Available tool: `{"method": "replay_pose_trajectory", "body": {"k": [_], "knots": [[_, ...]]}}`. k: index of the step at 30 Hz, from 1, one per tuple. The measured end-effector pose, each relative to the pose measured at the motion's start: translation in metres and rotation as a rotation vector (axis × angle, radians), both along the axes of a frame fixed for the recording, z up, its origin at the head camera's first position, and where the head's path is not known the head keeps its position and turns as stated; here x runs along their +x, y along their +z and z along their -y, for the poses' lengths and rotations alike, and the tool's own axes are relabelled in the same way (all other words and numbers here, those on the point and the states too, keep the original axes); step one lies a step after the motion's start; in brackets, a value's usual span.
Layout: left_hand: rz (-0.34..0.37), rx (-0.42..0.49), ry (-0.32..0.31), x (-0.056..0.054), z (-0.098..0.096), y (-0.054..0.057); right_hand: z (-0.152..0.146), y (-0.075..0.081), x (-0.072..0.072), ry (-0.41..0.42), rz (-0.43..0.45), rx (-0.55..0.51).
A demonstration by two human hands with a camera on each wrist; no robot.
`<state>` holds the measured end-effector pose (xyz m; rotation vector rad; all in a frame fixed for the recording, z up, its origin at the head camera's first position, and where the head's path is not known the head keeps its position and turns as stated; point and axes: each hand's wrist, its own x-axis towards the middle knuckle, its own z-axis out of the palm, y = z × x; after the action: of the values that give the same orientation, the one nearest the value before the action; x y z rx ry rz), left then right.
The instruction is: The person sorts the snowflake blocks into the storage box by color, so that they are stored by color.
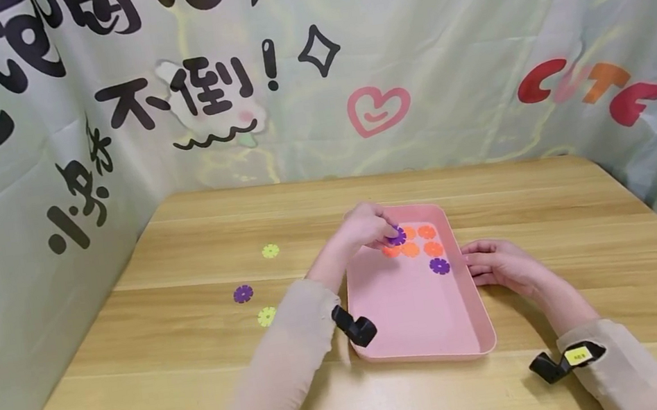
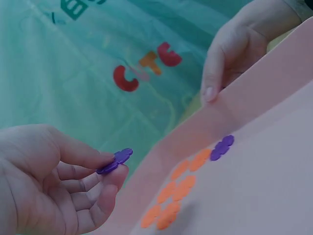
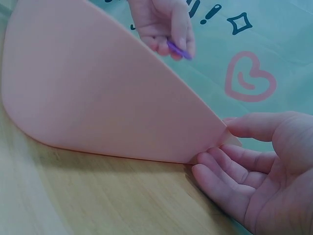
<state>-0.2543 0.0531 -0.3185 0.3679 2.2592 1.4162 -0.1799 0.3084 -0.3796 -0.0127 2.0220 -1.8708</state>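
Note:
My left hand (image 1: 367, 225) is over the far left part of a pink tray (image 1: 420, 318) and pinches a purple flower-shaped disc (image 2: 116, 161) between thumb and forefinger. Below it, several orange flower-shaped discs (image 1: 433, 248) lie in two rows on the tray floor, partly hidden by the hand in the head view. Another purple disc (image 1: 439, 266) lies nearer me by the right wall. At the tray's right side, my right hand (image 1: 504, 266) holds the wall, its thumb at the rim and its bent fingers against the outside, as the right wrist view shows.
On the wooden table (image 1: 156, 369) left of the tray lie a far yellow-green disc (image 1: 270, 250), a purple disc (image 1: 243, 293) and a nearer yellow-green disc (image 1: 266, 316), close to my left sleeve (image 1: 288, 365). A printed curtain (image 1: 456, 124) hangs behind the table and along its sides.

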Motion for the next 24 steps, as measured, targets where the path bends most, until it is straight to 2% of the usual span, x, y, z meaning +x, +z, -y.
{"method": "replay_pose_trajectory", "body": {"k": [5, 11, 15, 22, 24], "knots": [[0.001, -0.045, 0.017, -0.002, -0.016, -0.011, 0.0, 0.001, 0.0, -0.004, 0.008, -0.008], [0.013, -0.114, 0.073, 0.0, -0.033, -0.019, -0.001, 0.001, 0.0, -0.002, 0.007, -0.016], [0.018, -0.192, 0.088, 0.001, -0.042, -0.022, -0.001, 0.001, 0.0, 0.002, 0.01, -0.023], [0.002, -0.352, 0.076, -0.002, -0.051, -0.033, 0.0, 0.0, -0.001, 0.004, 0.01, -0.02], [0.013, -0.37, 0.081, -0.002, -0.052, -0.037, 0.0, 0.0, -0.001, 0.005, 0.009, -0.02]]}}
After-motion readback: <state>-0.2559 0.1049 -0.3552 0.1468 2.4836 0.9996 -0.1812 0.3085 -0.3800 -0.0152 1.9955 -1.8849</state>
